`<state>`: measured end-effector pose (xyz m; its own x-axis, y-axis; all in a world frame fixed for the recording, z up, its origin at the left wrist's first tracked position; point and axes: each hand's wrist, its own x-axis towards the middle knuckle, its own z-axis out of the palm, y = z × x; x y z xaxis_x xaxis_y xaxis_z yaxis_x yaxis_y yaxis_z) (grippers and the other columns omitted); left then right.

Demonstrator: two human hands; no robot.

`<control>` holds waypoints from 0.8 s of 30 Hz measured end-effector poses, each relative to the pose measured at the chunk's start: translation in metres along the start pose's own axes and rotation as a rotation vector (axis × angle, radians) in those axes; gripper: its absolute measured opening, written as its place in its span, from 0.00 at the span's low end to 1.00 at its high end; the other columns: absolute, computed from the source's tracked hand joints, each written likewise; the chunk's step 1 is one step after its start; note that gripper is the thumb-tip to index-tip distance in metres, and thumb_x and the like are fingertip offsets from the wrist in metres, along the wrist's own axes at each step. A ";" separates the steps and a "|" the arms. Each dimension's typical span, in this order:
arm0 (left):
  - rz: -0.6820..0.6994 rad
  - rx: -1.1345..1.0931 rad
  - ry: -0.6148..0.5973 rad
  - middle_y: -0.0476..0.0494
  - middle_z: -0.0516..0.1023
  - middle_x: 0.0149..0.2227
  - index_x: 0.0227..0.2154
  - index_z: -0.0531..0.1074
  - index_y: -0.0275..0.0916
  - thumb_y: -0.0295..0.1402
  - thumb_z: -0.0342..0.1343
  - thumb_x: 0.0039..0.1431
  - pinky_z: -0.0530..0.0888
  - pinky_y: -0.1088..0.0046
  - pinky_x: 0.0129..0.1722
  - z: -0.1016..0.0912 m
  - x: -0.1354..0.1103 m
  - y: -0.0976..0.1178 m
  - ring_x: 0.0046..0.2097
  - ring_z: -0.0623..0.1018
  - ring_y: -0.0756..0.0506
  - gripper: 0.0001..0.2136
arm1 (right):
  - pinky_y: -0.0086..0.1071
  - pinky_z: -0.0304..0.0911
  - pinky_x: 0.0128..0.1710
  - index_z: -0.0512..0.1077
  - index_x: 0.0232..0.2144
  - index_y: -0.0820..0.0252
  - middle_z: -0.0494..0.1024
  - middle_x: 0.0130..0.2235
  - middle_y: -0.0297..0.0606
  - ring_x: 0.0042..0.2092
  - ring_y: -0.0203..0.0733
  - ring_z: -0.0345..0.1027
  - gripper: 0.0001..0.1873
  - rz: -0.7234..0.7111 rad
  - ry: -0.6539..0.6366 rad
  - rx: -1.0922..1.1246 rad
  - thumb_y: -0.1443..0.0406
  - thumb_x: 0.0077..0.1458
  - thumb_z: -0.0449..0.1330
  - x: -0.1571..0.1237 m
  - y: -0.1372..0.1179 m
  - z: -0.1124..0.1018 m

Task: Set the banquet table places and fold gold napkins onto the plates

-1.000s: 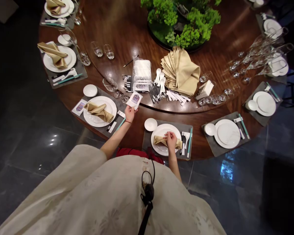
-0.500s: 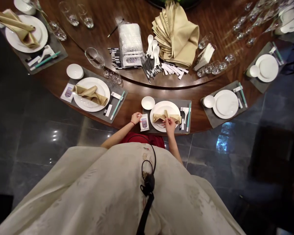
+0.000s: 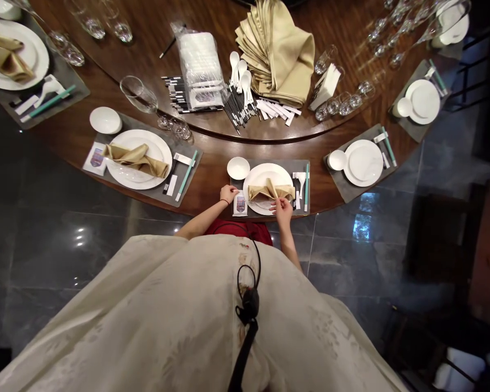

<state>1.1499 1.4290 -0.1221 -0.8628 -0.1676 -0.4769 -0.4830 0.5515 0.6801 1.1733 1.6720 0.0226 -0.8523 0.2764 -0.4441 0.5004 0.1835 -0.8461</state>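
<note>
At the near place setting, my left hand (image 3: 229, 194) has its fingers closed at the upper left corner of a small white printed tissue packet (image 3: 240, 206). The packet lies at the left edge of the grey placemat (image 3: 302, 166), beside the white plate (image 3: 251, 177). A folded gold napkin (image 3: 260, 191) rests across that plate. My right hand (image 3: 283, 210) pinches the napkin's lower middle, fingertips together. Left of the plate sits a white bowl (image 3: 238, 168); on the right are a white spoon (image 3: 301, 179) and teal-wrapped chopsticks (image 3: 306, 188).
Behind, the table holds a gold napkin stack (image 3: 292, 60), a plastic-wrapped bundle of packets (image 3: 202, 62), black chopsticks (image 3: 173, 92), white spoons (image 3: 245, 81) and several glasses (image 3: 345, 103). Other settings stand left, with a plate (image 3: 139, 183), and right, with another plate (image 3: 363, 163).
The view has shifted slightly. The tissue packet has moved right, closer to the plate, with my left hand at its corner. My right hand stays at the napkin.
</note>
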 end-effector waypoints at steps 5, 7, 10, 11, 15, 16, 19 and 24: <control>0.018 -0.058 -0.017 0.39 0.81 0.36 0.30 0.81 0.37 0.31 0.62 0.52 0.75 0.69 0.43 -0.003 0.002 -0.004 0.37 0.79 0.44 0.05 | 0.24 0.59 0.17 0.68 0.32 0.58 0.77 0.27 0.34 0.23 0.35 0.71 0.24 -0.043 -0.065 -0.035 0.43 0.50 0.60 0.028 -0.022 0.010; 0.020 -0.081 -0.022 0.40 0.81 0.35 0.30 0.80 0.36 0.31 0.63 0.51 0.75 0.69 0.43 -0.003 0.003 -0.004 0.37 0.79 0.44 0.04 | 0.24 0.61 0.19 0.69 0.33 0.59 0.78 0.28 0.34 0.24 0.35 0.71 0.23 -0.101 -0.101 -0.074 0.44 0.52 0.60 0.051 -0.038 0.018; 0.016 -0.129 -0.053 0.41 0.80 0.33 0.33 0.79 0.36 0.31 0.62 0.52 0.76 0.69 0.42 -0.005 0.004 -0.004 0.35 0.78 0.45 0.06 | 0.25 0.65 0.23 0.71 0.35 0.59 0.79 0.29 0.35 0.25 0.34 0.72 0.20 -0.190 -0.163 -0.169 0.48 0.56 0.58 0.095 -0.066 0.037; 0.019 -0.145 -0.074 0.42 0.80 0.32 0.35 0.79 0.36 0.31 0.62 0.52 0.76 0.69 0.42 -0.008 0.003 -0.005 0.34 0.79 0.46 0.07 | 0.26 0.66 0.26 0.72 0.36 0.59 0.79 0.30 0.35 0.26 0.35 0.72 0.18 -0.221 -0.182 -0.229 0.50 0.58 0.57 0.112 -0.075 0.046; 0.040 -0.202 -0.147 0.44 0.80 0.31 0.34 0.78 0.37 0.29 0.59 0.54 0.77 0.70 0.41 -0.028 -0.003 -0.009 0.33 0.79 0.46 0.05 | 0.36 0.71 0.44 0.76 0.39 0.60 0.82 0.37 0.42 0.38 0.43 0.77 0.12 -0.321 -0.228 -0.657 0.61 0.61 0.56 0.174 -0.104 0.097; 0.037 -0.228 -0.147 0.44 0.80 0.31 0.34 0.77 0.37 0.29 0.58 0.55 0.77 0.71 0.40 -0.035 -0.005 -0.010 0.33 0.79 0.46 0.05 | 0.38 0.69 0.48 0.77 0.41 0.61 0.82 0.41 0.44 0.42 0.45 0.77 0.11 -0.333 -0.246 -0.776 0.64 0.60 0.56 0.186 -0.110 0.112; 0.042 -0.313 -0.079 0.43 0.81 0.32 0.35 0.76 0.37 0.30 0.54 0.59 0.77 0.71 0.39 -0.058 -0.003 -0.006 0.34 0.80 0.46 0.07 | 0.42 0.65 0.53 0.76 0.48 0.64 0.79 0.49 0.51 0.51 0.51 0.73 0.15 -0.361 -0.308 -1.046 0.66 0.61 0.55 0.215 -0.123 0.155; 0.237 -0.174 0.117 0.39 0.80 0.41 0.38 0.77 0.39 0.33 0.51 0.63 0.76 0.65 0.50 -0.102 0.054 0.020 0.44 0.80 0.43 0.10 | 0.42 0.64 0.53 0.71 0.53 0.70 0.73 0.54 0.59 0.54 0.53 0.68 0.19 -0.442 -0.231 -1.203 0.71 0.63 0.48 0.252 -0.143 0.206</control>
<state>1.0788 1.3479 -0.0774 -0.9609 -0.1490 -0.2333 -0.2757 0.4396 0.8548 0.8556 1.5208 -0.0291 -0.9251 -0.1702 -0.3394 -0.1084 0.9751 -0.1933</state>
